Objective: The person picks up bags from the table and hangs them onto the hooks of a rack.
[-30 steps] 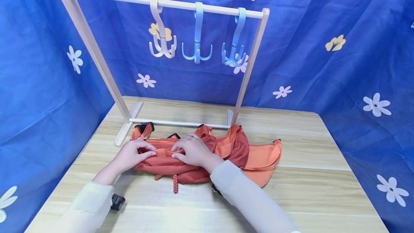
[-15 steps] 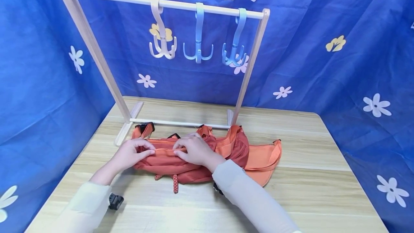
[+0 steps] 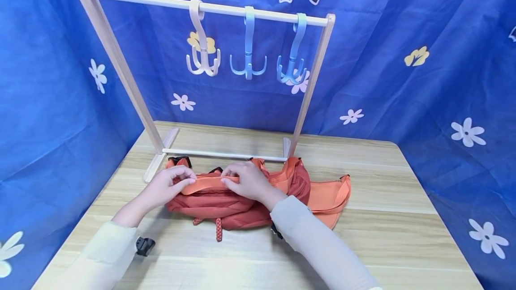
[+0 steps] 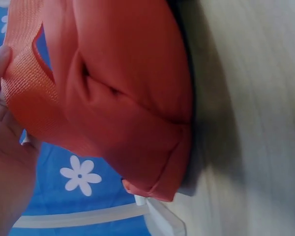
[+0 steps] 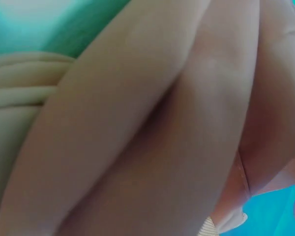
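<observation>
A red waist bag [image 3: 209,207] with orange trim lies on the table in the head view. Both hands hold its wide orange webbing strap [image 3: 207,184] near its two ends, slightly lifted off the bag. My left hand [image 3: 167,185] pinches the left end; in the left wrist view its fingertips sit on the woven strap [image 4: 32,88] beside the puffed red fabric [image 4: 132,73]. My right hand [image 3: 250,181] pinches the right part, thumb in front. Blurred folds of cloth [image 5: 137,123] fill most of the right wrist view, hiding that hand's fingertips.
More red fabric [image 3: 297,182] and a flat orange pouch [image 3: 325,194] lie to the right. Behind stands a wooden rack [image 3: 121,64] with one whitish hook [image 3: 203,59] and two blue hooks [image 3: 248,64]. A black buckle [image 3: 145,245] lies near the left sleeve.
Both hands have moved slightly up and back, raising the orange strap, which now shows as a wider band. The rest of the bag stays in place.
</observation>
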Tool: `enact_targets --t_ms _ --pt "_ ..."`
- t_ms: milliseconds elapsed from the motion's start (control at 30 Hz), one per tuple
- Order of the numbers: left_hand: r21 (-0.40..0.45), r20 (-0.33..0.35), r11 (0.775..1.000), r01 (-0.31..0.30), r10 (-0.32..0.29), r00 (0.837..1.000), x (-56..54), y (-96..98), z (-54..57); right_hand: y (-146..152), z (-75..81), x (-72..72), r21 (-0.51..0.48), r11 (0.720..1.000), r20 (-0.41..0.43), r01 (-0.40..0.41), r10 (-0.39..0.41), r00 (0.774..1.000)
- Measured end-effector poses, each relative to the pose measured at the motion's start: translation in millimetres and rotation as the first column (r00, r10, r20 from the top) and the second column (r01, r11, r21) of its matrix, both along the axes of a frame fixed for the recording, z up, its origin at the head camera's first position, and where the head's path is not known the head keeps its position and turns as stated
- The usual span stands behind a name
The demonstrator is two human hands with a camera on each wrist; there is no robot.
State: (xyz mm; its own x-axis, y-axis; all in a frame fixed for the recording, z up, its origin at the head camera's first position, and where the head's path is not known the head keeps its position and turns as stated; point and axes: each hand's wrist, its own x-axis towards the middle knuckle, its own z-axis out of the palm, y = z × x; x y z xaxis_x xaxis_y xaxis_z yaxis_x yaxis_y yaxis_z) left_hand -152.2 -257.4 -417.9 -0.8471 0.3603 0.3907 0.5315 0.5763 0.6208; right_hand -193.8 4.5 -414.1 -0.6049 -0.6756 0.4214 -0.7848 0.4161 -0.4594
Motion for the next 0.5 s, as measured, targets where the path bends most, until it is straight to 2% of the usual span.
enact_targets --t_ms 167,267,500 --pt "-0.021 -0.005 1.0 0.018 -0.018 1.0 -1.5 3.1 7.4 2.6 5.5 -0.4 -0.021 1.0 0.062 0.018 -0.016 0.998" --pt "-0.046 -0.011 0.999 0.019 -0.02 1.0 -2.5 4.5 12.9 3.5 10.1 -1.0 -0.034 0.999 0.057 0.026 -0.024 0.998" --pt "-0.094 -0.032 0.995 0.041 -0.044 0.999 -5.2 7.5 30.2 2.8 25.3 -6.2 -0.03 0.998 -0.05 0.05 -0.051 0.997"
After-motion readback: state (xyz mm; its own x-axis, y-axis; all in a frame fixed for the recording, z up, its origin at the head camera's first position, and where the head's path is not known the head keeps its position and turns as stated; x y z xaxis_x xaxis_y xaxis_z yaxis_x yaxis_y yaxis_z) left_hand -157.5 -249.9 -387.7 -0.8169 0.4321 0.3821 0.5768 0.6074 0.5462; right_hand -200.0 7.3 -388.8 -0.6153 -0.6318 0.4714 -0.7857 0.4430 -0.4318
